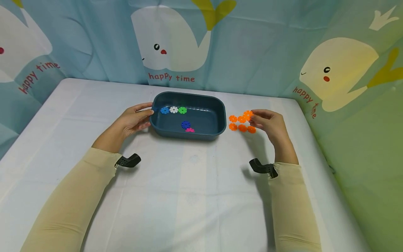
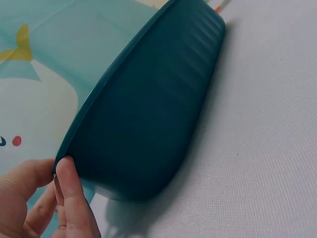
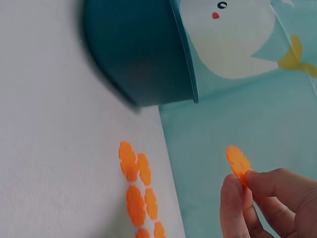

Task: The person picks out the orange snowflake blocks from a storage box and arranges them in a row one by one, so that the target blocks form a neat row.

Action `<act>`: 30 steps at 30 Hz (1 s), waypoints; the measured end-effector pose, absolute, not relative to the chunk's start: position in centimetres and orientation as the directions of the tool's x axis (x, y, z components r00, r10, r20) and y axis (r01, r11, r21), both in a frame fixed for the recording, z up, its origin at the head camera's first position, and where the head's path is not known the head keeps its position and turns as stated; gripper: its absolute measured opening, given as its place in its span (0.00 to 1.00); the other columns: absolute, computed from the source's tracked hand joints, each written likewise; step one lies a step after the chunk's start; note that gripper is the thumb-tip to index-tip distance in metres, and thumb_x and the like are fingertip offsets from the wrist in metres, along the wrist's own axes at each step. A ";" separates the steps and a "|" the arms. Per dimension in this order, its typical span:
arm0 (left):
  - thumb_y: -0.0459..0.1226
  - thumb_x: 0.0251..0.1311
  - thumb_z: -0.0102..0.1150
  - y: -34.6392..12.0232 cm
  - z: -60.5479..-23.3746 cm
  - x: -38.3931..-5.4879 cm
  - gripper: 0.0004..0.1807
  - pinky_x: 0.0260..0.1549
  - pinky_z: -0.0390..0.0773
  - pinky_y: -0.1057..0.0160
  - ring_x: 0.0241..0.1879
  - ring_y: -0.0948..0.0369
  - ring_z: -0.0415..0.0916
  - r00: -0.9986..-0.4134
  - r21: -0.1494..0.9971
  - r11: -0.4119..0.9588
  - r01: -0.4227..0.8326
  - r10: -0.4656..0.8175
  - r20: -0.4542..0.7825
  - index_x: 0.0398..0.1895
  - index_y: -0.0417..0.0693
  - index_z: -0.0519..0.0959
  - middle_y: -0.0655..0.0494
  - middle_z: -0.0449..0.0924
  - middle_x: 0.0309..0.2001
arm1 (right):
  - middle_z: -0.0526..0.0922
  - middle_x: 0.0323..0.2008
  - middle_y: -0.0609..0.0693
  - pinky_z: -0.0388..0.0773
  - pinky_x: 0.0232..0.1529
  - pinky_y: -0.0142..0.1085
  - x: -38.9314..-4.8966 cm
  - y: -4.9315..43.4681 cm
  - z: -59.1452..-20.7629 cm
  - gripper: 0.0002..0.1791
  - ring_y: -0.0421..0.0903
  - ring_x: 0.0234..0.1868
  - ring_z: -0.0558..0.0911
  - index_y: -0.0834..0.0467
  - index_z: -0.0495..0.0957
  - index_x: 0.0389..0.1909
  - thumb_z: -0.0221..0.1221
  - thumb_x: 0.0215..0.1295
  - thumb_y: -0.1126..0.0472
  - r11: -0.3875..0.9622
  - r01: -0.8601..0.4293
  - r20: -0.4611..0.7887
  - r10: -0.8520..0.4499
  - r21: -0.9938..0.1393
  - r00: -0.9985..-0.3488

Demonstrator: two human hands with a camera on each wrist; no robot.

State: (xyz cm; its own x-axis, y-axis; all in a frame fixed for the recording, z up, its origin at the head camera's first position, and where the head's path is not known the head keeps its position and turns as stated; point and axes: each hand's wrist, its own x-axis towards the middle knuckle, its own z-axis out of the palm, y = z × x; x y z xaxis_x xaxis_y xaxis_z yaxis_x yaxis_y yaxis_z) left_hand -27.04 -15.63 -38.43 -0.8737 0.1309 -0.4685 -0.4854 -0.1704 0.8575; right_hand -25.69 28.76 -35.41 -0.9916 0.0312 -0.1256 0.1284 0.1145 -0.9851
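A dark teal plastic basin (image 1: 201,131) stands on the table. My left hand (image 1: 133,120) grips its left rim between thumb and fingers, as the left wrist view also shows (image 2: 69,198). Inside lie flower-shaped plastic discs: a light blue disc (image 1: 164,110), a white disc (image 1: 174,110), a green disc (image 1: 182,110), a dark blue disc (image 1: 185,124) and a pink disc (image 1: 190,130). To the basin's right, my right hand (image 1: 269,124) pinches an orange flower disc (image 3: 238,160) above several other orange discs (image 3: 135,204) laid in two rows on the table.
A pale cloth covers the table (image 1: 189,196). Behind it hangs a light blue curtain (image 1: 261,63) with whale prints, and a green part of it (image 1: 371,168) runs along the right side. Black wrist mounts (image 1: 129,161) stick out from both sleeves.
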 end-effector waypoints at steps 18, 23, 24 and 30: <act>0.35 0.68 0.57 -15.6 -38.5 -27.1 0.31 0.21 0.81 0.73 0.27 0.68 0.81 -0.876 0.861 -0.164 -0.481 0.137 -0.462 0.73 0.53 0.64 0.62 0.82 0.36 | 0.85 0.32 0.44 0.84 0.38 0.27 -25.3 31.5 -36.0 0.15 0.39 0.30 0.86 0.70 0.76 0.51 0.61 0.64 0.71 0.061 0.172 -0.166 0.103 -0.983 -0.981; 0.34 0.67 0.58 -15.6 -38.5 -27.1 0.31 0.21 0.81 0.73 0.27 0.68 0.80 -0.875 0.858 -0.180 -0.482 0.143 -0.462 0.73 0.52 0.64 0.62 0.82 0.35 | 0.85 0.31 0.44 0.84 0.38 0.27 -25.3 32.1 -36.2 0.14 0.39 0.30 0.86 0.69 0.77 0.51 0.61 0.64 0.70 0.057 0.188 -0.180 0.124 -0.980 -0.976; 0.34 0.67 0.59 -15.6 -38.4 -27.0 0.32 0.21 0.81 0.73 0.28 0.68 0.80 -0.874 0.856 -0.184 -0.484 0.144 -0.463 0.73 0.52 0.64 0.61 0.82 0.35 | 0.85 0.31 0.44 0.84 0.38 0.27 -25.3 32.2 -36.3 0.14 0.39 0.31 0.86 0.69 0.77 0.50 0.61 0.65 0.70 0.057 0.191 -0.182 0.125 -0.980 -0.975; 0.36 0.67 0.59 -15.6 -38.7 -27.1 0.31 0.25 0.82 0.72 0.31 0.68 0.81 -0.878 0.864 -0.163 -0.476 0.130 -0.460 0.73 0.53 0.65 0.62 0.82 0.37 | 0.84 0.31 0.43 0.83 0.39 0.26 -25.3 32.7 -36.6 0.18 0.38 0.32 0.85 0.71 0.75 0.53 0.62 0.65 0.68 0.106 0.205 -0.188 0.144 -0.973 -0.971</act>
State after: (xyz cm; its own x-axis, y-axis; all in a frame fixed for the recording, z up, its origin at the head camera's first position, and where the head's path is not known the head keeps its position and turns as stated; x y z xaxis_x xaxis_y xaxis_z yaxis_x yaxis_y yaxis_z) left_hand -27.11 -15.59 -38.69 -0.8784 0.1299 -0.4599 -0.4764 -0.1632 0.8639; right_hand -25.35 32.68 -36.63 -0.9715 0.1440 -0.1885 0.2045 0.1061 -0.9731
